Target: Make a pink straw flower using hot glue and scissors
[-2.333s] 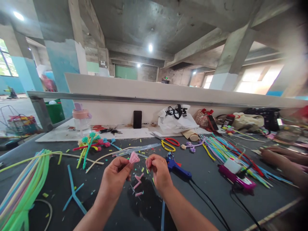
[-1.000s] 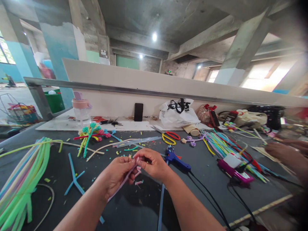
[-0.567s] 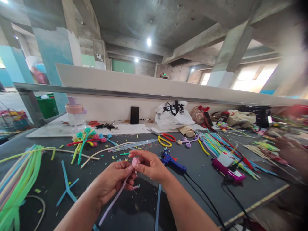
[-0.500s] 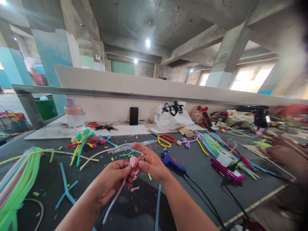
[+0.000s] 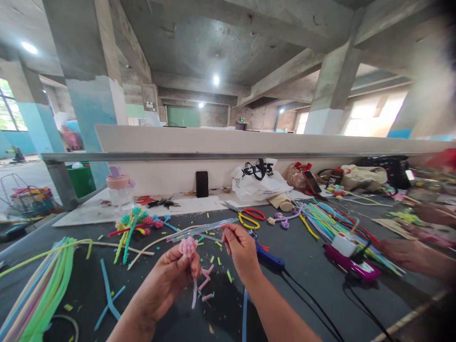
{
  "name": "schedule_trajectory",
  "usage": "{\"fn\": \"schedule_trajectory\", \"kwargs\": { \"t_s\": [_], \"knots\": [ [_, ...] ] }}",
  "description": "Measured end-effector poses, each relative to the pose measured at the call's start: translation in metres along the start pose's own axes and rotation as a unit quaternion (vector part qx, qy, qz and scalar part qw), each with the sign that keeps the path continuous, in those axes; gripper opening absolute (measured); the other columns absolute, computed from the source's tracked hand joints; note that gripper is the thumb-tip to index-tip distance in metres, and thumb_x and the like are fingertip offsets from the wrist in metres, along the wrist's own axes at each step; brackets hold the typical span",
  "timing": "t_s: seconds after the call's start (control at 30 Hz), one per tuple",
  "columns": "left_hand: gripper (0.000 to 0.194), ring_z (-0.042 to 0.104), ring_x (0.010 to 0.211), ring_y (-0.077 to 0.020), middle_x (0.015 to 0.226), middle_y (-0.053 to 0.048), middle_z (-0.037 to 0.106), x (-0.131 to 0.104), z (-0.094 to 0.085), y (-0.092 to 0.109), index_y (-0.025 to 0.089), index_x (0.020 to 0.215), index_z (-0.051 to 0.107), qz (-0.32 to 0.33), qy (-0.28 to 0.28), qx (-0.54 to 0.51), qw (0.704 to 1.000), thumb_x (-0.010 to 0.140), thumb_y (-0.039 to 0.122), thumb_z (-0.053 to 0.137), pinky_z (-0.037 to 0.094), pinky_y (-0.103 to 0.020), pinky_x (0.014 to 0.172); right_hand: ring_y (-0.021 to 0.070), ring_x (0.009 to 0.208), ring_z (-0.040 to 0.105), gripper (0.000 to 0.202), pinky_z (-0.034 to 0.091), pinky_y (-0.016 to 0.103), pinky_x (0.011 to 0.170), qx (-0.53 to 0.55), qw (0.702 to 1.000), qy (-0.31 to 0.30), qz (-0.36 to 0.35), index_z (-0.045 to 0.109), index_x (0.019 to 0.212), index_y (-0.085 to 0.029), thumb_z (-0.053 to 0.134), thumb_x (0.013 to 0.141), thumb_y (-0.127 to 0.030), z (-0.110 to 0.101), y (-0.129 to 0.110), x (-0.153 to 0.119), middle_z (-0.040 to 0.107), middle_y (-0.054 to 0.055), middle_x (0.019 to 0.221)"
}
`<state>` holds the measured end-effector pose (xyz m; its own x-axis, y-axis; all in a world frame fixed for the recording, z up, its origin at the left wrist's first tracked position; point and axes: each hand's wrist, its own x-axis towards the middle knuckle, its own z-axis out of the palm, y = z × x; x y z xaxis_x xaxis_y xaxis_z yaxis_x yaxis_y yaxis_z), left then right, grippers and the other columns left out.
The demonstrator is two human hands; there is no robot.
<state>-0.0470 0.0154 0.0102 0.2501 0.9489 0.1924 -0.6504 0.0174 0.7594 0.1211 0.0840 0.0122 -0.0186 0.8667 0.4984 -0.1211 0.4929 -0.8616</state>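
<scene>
My left hand [image 5: 171, 278] is closed round a pink pipe-cleaner flower [image 5: 187, 247], whose pale stem hangs below the fingers. To the right of the flower, apart from it, my right hand [image 5: 240, 249] has its fingers pinched together; what they hold, if anything, is too small to make out. Short pink pieces [image 5: 205, 278] lie on the dark table beneath the hands. A blue glue gun [image 5: 270, 258] rests just right of my right hand, and clear glue sticks [image 5: 203, 229] lie behind the flower.
Scissors with red and yellow handles [image 5: 249, 221] lie behind. Pipe-cleaner bundles [image 5: 46, 285] are at left, finished flowers [image 5: 133, 225] nearby. A purple power strip [image 5: 352, 266] with cables sits at right, near another person's hand [image 5: 402, 254]. A phone [image 5: 202, 184] leans on the divider.
My right hand has moved off the flower to the right, its fingers now pinched. The flower head now shows above my left fingers. The view has tilted up, and the other person's hand has moved nearer the strip.
</scene>
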Motion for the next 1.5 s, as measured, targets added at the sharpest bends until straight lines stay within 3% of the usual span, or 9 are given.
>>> {"fn": "schedule_trajectory", "kwargs": {
  "t_s": [0.2,0.57,0.8,0.97,1.07,1.13,1.3,1.4,1.5],
  "knots": [
    [0.015,0.034,0.051,-0.0056,0.06,0.003,0.042,-0.003,0.001,0.0,0.014,0.071,0.056,-0.013,-0.033,-0.066,0.997,0.083,0.022,0.058,0.032,-0.019,0.049,0.0072,0.042,0.035,0.027,0.026,0.021,0.04,-0.01,1.0,-0.02,0.016,0.054,0.073,-0.017,0.05,0.083,-0.042,0.002,0.001,-0.005,0.045,-0.005,0.053],
    [0.008,0.024,0.043,-0.0019,0.056,0.007,0.033,0.0,-0.001,0.003,0.014,0.083,0.056,-0.075,0.007,-0.101,0.992,0.083,0.022,0.059,0.021,-0.012,0.039,0.0083,0.045,0.032,0.038,0.026,0.021,0.042,-0.02,0.998,-0.018,0.059,0.041,0.05,-0.019,0.049,0.082,-0.039,0.003,0.005,-0.007,0.035,-0.006,0.047],
    [0.008,0.026,0.043,-0.0009,0.058,0.006,0.036,0.0,-0.004,0.002,0.011,0.087,0.057,-0.092,0.009,-0.124,0.988,0.085,0.019,0.054,0.022,-0.01,0.037,0.0062,0.035,0.037,0.026,0.027,0.02,0.036,0.031,0.99,-0.08,0.108,0.058,0.075,-0.017,0.057,0.075,-0.043,0.014,0.006,-0.009,0.058,-0.002,0.059],
    [0.012,0.026,0.044,0.0005,0.064,0.003,0.043,0.001,-0.002,0.002,0.009,0.086,0.059,-0.107,0.01,-0.118,0.987,0.086,0.019,0.053,0.024,-0.01,0.038,0.0057,0.036,0.029,0.03,0.021,0.019,0.036,0.036,0.991,-0.077,0.107,0.053,0.062,-0.018,0.056,0.079,-0.042,0.008,0.011,-0.009,0.042,-0.008,0.043],
    [0.008,0.027,0.044,0.0003,0.066,0.002,0.047,0.001,0.0,0.001,0.01,0.081,0.058,-0.098,0.026,-0.081,0.992,0.084,0.018,0.056,0.026,-0.011,0.04,0.0059,0.039,0.028,0.042,0.023,0.019,0.039,0.042,0.991,-0.082,0.094,0.045,0.05,-0.018,0.054,0.081,-0.045,0.005,0.011,-0.008,0.033,-0.008,0.042],
    [0.008,0.03,0.045,-0.0005,0.066,0.001,0.05,0.002,0.002,-0.001,0.012,0.077,0.057,-0.082,0.05,-0.041,0.995,0.081,0.018,0.06,0.028,-0.012,0.04,0.0064,0.041,0.033,0.041,0.028,0.02,0.042,0.053,0.989,-0.102,0.093,0.049,0.051,-0.017,0.057,0.079,-0.045,0.006,0.008,-0.009,0.039,-0.007,0.044],
    [0.019,0.042,0.047,-0.0046,0.062,0.001,0.056,0.005,0.005,-0.01,0.015,0.073,0.056,-0.033,0.104,0.05,0.993,0.071,0.025,0.071,0.039,-0.017,0.045,0.0146,0.07,0.057,0.028,0.045,0.027,0.067,0.106,0.969,-0.191,0.113,0.067,0.087,-0.019,0.07,0.069,-0.041,0.015,-0.001,-0.016,0.063,0.0,0.075],
    [0.024,0.045,0.045,-0.0069,0.058,0.003,0.055,0.007,0.006,-0.016,0.016,0.068,0.056,0.001,0.127,0.151,0.98,0.068,0.034,0.072,0.043,-0.021,0.046,0.0142,0.062,0.055,0.029,0.044,0.027,0.062,0.15,0.946,-0.248,0.148,0.07,0.087,-0.017,0.067,0.073,-0.041,0.019,0.0,-0.021,0.059,0.0,0.065],
    [0.024,0.046,0.043,-0.0082,0.054,0.004,0.054,0.009,0.005,-0.021,0.017,0.064,0.056,0.031,0.153,0.235,0.959,0.069,0.036,0.069,0.042,-0.022,0.045,0.0134,0.06,0.051,0.026,0.042,0.026,0.062,0.154,0.95,-0.23,0.148,0.071,0.079,-0.016,0.066,0.074,-0.042,0.02,0.004,-0.023,0.056,-0.001,0.062]
  ]
}}
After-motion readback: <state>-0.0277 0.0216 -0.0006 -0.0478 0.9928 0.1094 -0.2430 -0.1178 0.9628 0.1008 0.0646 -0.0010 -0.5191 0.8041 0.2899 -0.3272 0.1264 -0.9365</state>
